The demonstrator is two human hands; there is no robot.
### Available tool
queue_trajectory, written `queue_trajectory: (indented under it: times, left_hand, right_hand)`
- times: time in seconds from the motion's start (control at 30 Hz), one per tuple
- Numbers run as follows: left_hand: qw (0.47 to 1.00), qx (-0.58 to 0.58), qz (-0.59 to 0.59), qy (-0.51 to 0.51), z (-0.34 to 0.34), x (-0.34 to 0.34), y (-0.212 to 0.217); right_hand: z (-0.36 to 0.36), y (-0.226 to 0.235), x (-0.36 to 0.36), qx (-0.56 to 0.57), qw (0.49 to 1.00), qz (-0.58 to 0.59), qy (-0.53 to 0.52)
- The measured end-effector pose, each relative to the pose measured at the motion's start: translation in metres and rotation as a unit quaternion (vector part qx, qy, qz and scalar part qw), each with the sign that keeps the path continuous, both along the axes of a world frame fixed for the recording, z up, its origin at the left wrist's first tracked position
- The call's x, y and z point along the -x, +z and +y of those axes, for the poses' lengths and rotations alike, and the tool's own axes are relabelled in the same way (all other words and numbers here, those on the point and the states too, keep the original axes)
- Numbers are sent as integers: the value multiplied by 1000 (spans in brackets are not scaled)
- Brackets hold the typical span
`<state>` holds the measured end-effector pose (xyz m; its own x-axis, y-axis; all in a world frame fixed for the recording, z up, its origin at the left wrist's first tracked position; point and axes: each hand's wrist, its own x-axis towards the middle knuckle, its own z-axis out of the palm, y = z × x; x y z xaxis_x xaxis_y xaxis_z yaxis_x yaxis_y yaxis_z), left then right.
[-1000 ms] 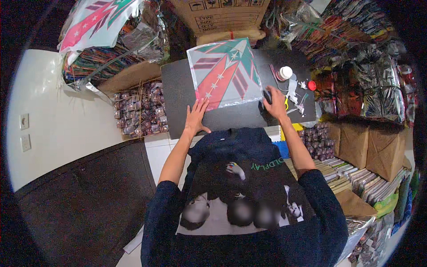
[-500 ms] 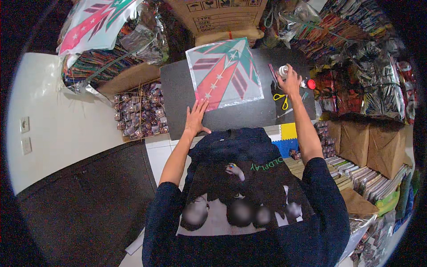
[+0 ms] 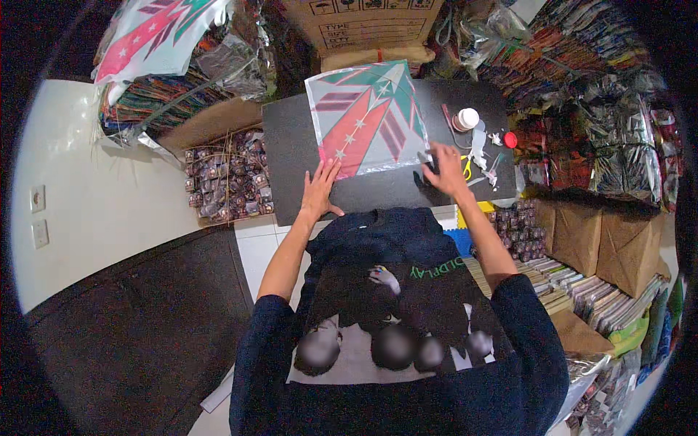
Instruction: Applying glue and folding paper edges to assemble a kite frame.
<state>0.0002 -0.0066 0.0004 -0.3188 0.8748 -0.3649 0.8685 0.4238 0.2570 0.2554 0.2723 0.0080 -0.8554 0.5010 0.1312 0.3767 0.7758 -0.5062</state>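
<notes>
Overhead, dark worktable amid stacked kites, cardboard box, white wall.

my dark counter sits mid-frame; white wall with sockets left, brown cartons above.

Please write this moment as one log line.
left hand: flat on kite edge | right hand: at kite's right corner, grip unclear | scissors, white-capped bottle beside
</notes>
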Motion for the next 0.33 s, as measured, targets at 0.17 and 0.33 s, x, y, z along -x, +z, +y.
queue_trajectory:
  times: [0.17,0.33]
  left_hand:
    - [1000,-1,7,-5,-1,0,-4]
    - [1000,17,13,-7,0,-1,1]
  right_hand:
    - [-19,-13,-10,0,998,-54,16]
    - [-18,-18,-5,-19,993,-116,26]
